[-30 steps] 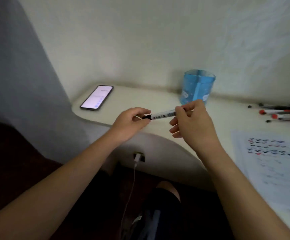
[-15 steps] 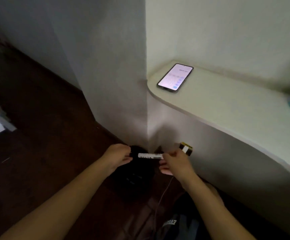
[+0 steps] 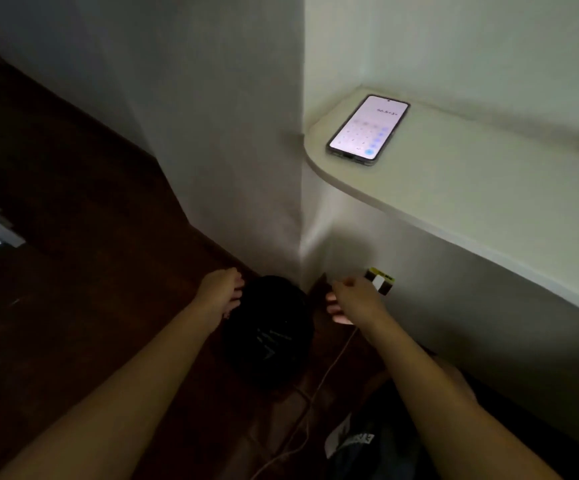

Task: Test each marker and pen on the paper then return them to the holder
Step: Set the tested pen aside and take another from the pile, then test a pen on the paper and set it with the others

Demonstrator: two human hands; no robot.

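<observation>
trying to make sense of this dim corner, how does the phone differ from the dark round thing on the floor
The phone is a flat rectangle with a lit screen; the dark round thing is black and unlit. The phone lies on the pale shelf; the dark round thing sits lower, on the floor by the wall corner. The left hand and right hand are at the dark round thing, not the phone.

Cream, round-cornered bench, right side: lit smartphone flat near its left end. Dark red-brown floor: black round object, thin white cable.
</observation>
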